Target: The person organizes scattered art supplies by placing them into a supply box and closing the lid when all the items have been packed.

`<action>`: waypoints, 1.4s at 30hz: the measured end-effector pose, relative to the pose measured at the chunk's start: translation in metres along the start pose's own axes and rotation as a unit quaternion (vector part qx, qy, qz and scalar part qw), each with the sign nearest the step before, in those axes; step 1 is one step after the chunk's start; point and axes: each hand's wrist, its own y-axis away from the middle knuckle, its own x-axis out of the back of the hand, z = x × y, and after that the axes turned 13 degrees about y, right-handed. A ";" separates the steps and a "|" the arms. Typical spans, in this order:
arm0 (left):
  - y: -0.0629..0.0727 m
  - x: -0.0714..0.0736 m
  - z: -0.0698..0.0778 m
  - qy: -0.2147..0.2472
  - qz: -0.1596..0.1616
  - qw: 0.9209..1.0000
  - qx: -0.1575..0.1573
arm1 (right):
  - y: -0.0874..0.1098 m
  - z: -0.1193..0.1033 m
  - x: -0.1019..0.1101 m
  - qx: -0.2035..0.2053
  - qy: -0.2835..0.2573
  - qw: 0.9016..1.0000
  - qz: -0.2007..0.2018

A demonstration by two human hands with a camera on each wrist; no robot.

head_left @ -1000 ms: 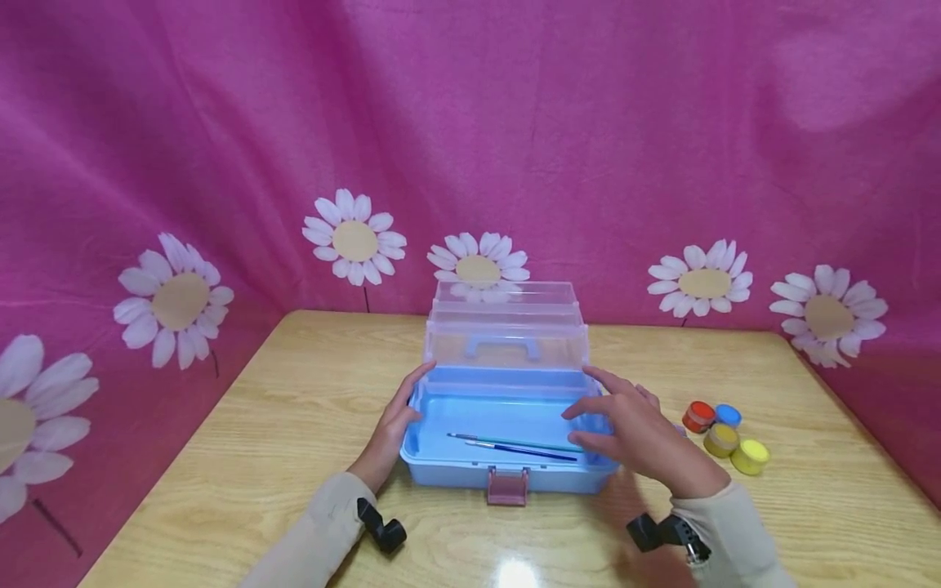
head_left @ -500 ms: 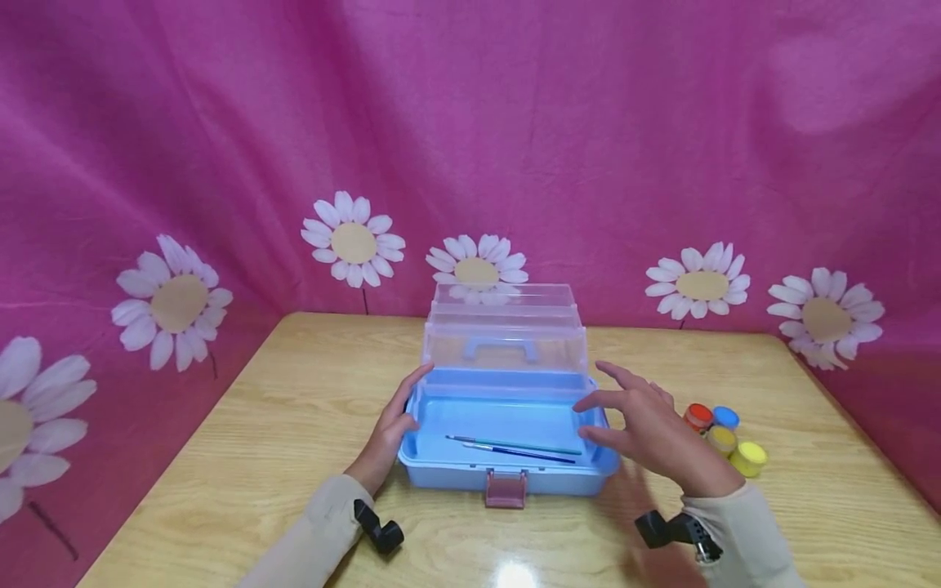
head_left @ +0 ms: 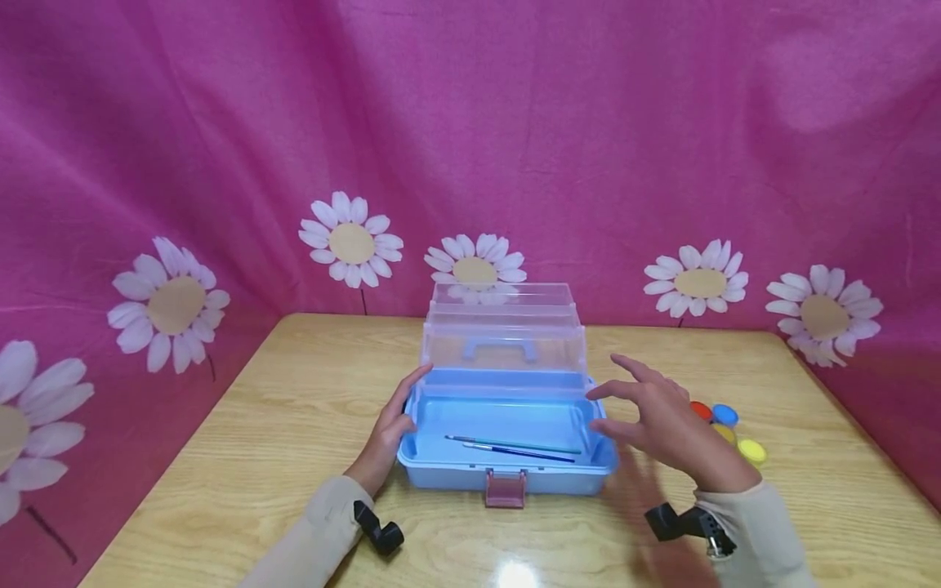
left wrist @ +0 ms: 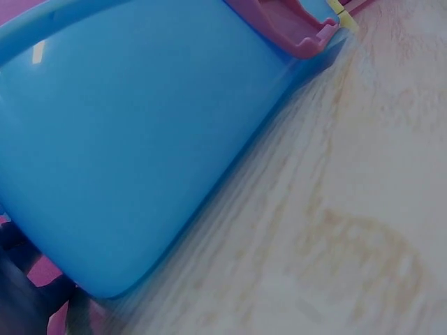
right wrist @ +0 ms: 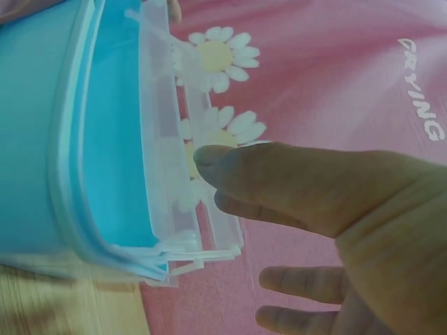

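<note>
- While the blue box (head_left: pixel 500 415) sits at twelve o'clock from the person, its clear lid (head_left: pixel 507 317) stands up on the far side. A bump there might make it flop down on fingers.
- The left hand (head_left: pixel 385 433) is at the box's nine o'clock end, thumb by the rim, one finger looking straight. I cannot tell if it grips or just touches. A hard push could slide the box.
- The right hand (head_left: pixel 665 420) is spread wide near the three o'clock end and has hold of nothing. If it swings out too far, it could knock the little pots (head_left: pixel 725 415) beyond it, at three o'clock.
- The green brush (head_left: pixel 514 445) and blue brush (head_left: pixel 518 452) lie loose inside, near six o'clock. If the box tips, they could roll.
</note>
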 end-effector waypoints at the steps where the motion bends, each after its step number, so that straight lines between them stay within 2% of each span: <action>1: 0.000 0.000 0.000 0.001 0.000 1.000 -0.001 | 0.000 0.001 0.001 0.001 0.002 1.000 0.002; 7: 0.002 0.000 0.001 0.005 0.000 1.000 -0.002 | 0.003 0.005 0.005 -0.006 0.011 1.000 0.006; 17: 0.003 0.001 0.000 0.003 0.000 1.000 0.001 | 0.006 0.016 0.008 -0.037 0.026 0.999 -0.010; 25: 0.002 0.000 -0.001 0.000 -0.002 1.000 0.006 | 0.006 0.022 0.004 -0.078 0.038 0.994 -0.073; 32: 0.002 0.000 -0.001 -0.003 -0.001 1.000 0.005 | 0.008 0.029 0.002 -0.106 0.043 0.989 -0.097; 37: 0.002 0.000 -0.001 -0.001 -0.001 1.000 0.004 | 0.008 0.033 0.001 -0.143 0.059 0.980 -0.127; 42: 0.001 0.000 0.000 0.003 -0.001 1.000 0.004 | 0.008 0.038 0.001 -0.159 0.067 0.974 -0.145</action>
